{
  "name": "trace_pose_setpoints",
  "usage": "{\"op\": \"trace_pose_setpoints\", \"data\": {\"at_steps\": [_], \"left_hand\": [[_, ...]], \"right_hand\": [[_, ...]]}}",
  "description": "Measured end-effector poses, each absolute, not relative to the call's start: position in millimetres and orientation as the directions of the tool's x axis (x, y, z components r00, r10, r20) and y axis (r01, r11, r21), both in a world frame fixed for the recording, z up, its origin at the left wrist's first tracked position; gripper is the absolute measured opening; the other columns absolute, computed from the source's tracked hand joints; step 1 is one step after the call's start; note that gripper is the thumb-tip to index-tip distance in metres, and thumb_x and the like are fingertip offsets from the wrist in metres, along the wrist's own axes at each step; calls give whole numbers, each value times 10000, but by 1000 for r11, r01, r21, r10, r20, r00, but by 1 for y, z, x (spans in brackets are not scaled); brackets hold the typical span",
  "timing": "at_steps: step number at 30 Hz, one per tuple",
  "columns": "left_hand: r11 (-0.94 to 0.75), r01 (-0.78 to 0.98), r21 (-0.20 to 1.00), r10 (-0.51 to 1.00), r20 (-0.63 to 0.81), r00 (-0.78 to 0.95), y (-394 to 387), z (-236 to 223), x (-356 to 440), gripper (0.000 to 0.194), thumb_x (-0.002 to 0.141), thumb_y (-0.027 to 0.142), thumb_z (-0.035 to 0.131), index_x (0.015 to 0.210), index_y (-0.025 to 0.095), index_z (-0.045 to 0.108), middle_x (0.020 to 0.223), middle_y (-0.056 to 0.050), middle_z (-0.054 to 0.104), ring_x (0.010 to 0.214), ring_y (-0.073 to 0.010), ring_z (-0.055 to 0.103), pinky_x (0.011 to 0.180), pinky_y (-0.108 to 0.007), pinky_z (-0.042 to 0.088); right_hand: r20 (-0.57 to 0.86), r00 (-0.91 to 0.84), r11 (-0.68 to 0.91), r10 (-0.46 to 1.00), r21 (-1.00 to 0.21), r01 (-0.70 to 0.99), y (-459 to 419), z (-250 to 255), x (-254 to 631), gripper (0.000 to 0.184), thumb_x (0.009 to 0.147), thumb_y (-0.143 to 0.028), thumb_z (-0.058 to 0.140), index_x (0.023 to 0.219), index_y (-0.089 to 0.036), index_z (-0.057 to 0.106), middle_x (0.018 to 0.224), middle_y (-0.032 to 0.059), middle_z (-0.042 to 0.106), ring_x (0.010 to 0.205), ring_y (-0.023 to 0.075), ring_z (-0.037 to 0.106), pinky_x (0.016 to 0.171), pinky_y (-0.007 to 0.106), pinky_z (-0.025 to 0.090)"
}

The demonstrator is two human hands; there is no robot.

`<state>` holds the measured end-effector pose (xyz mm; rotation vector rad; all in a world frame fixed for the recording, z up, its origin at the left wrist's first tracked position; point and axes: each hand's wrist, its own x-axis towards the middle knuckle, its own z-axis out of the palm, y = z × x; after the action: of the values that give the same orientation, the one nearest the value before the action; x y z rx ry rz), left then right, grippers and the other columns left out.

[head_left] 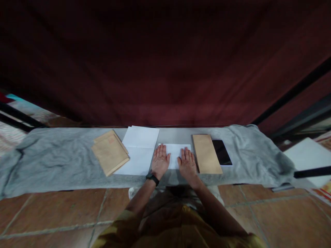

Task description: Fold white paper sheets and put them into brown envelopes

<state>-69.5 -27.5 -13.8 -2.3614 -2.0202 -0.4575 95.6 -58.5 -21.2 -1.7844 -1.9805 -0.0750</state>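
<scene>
A folded white sheet of paper (173, 156) lies flat in front of me. My left hand (160, 160) rests open on its left end, fingers stretched out, a dark band on the wrist. On its right end lies my right hand (186, 162), also flat and open. Left of my left hand are larger white sheets (138, 158) with a crease across them. Several brown envelopes (110, 151) lie tilted, partly over these sheets. Close by my right hand is a neat stack of brown envelopes (207, 154).
A dark-screened phone (221, 152) lies beside the right envelope stack. Grey cloth (69, 158) covers the long narrow surface. Behind it hangs a dark red curtain (170, 86). Black bars stand at both sides, and a white panel (310, 158) is at far right. Below is tiled floor (59, 210).
</scene>
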Motion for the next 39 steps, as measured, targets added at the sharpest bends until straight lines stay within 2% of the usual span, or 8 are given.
{"op": "trace_pose_setpoints", "data": {"at_steps": [6, 11, 17, 22, 26, 31, 35, 39], "left_hand": [[-189, 962, 196, 965, 220, 144, -27, -13, -70, 617, 1013, 379, 273, 1518, 31, 345, 1587, -171, 340, 1504, -273, 253, 1224, -463, 237], [-180, 947, 265, 962, 247, 113, -35, -10, -73, 621, 1000, 381, 298, 1494, 10, 367, 1574, -211, 352, 1495, -296, 271, 1208, -490, 267], [-66, 775, 629, 972, 217, -93, -56, 0, -74, 561, 910, 310, 444, 1407, 53, 475, 1534, -213, 423, 1458, -305, 344, 1183, -489, 315], [160, 503, 850, 956, -5, -295, -39, 17, -91, 385, 761, 284, 602, 1112, 137, 661, 1064, -143, 710, 1030, -281, 660, 924, -418, 514], [214, 350, 912, 938, -92, -334, -26, 30, -98, 188, 680, 306, 668, 820, 181, 658, 681, -14, 656, 708, -193, 638, 694, -307, 512], [216, 166, 962, 925, -147, -349, -37, 43, -87, 274, 612, 403, 737, 701, 174, 614, 558, 32, 572, 554, -142, 555, 539, -250, 435], [189, 78, 979, 936, -156, -317, -38, 66, -77, 358, 581, 463, 764, 717, 160, 631, 610, 23, 603, 573, -122, 549, 553, -236, 441], [118, -92, 989, 966, -136, -218, -35, 91, -70, 497, 752, 586, 665, 1020, 167, 677, 928, -60, 712, 806, -166, 663, 647, -244, 510]], "right_hand": [[365, -187, 274, 912, -201, 941, -74, -19, 85, 523, 1027, -343, 407, 1488, -96, 419, 1572, 190, 366, 1439, 300, 369, 1156, 491, 321], [382, -140, 216, 913, -164, 963, -86, -22, 98, 619, 1020, -387, 426, 1541, -73, 307, 1580, 216, 334, 1442, 313, 358, 1160, 502, 315], [313, -105, 174, 944, -201, 964, -89, -17, 101, 628, 1018, -397, 413, 1531, -47, 319, 1589, 222, 307, 1453, 323, 341, 1177, 499, 288], [311, -90, 170, 946, -241, 956, -89, -15, 98, 629, 1014, -385, 423, 1538, -55, 311, 1592, 222, 295, 1450, 339, 345, 1165, 524, 297], [319, -90, 173, 944, -243, 954, -89, -13, 101, 624, 1014, -381, 433, 1534, -55, 317, 1588, 221, 308, 1454, 336, 338, 1164, 516, 307], [305, -147, 232, 941, -266, 936, -95, -3, 95, 625, 1000, -380, 472, 1531, -83, 330, 1597, 194, 310, 1467, 317, 321, 1183, 514, 291], [298, -224, 331, 928, -384, 862, -92, 17, 78, 692, 955, -399, 523, 1537, -80, 326, 1602, 175, 309, 1469, 303, 320, 1203, 481, 287], [282, 16, 206, 959, -736, 645, -67, 51, 76, 523, 1016, -317, 313, 1505, -155, 410, 1502, 112, 494, 1375, 228, 473, 1153, 405, 383]]}}
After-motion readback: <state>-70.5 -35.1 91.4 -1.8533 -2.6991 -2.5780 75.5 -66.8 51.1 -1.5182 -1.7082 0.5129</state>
